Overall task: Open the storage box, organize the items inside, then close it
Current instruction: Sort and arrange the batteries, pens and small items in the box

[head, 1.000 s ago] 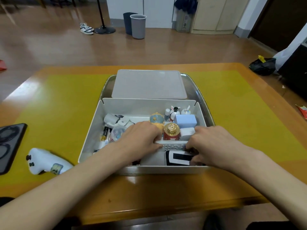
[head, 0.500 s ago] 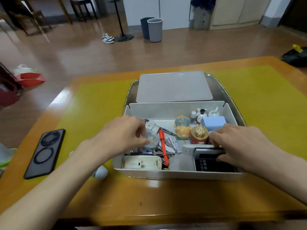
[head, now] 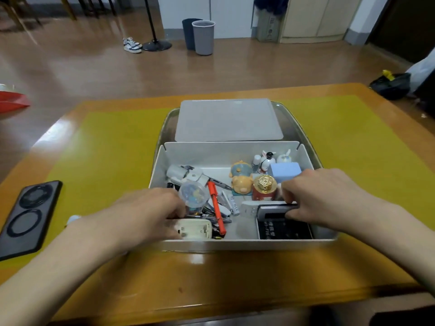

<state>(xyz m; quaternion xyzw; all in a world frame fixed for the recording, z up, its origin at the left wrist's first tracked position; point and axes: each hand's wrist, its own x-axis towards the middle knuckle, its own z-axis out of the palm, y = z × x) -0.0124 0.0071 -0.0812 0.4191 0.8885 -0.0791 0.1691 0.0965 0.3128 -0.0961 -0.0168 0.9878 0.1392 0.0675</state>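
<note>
Both hands have shifted: the left hand point(head: 150, 214) now reaches lower into the box point(head: 235, 241), fingers curled around the cream device point(head: 194, 229) at its near-left corner. Right hand point(head: 322, 198) pinches the top edge of the black device point(head: 282, 225) at near right. Box sits open mid-table point(head: 353, 161), lid point(head: 227, 120) lying flat behind it.

Likely home living room: wood floor, sneakers point(head: 132, 44), waste bins point(head: 203, 36), cupboards point(head: 315, 17).

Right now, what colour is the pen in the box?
Orange-red pen, black tip; the head view shows it.
</note>
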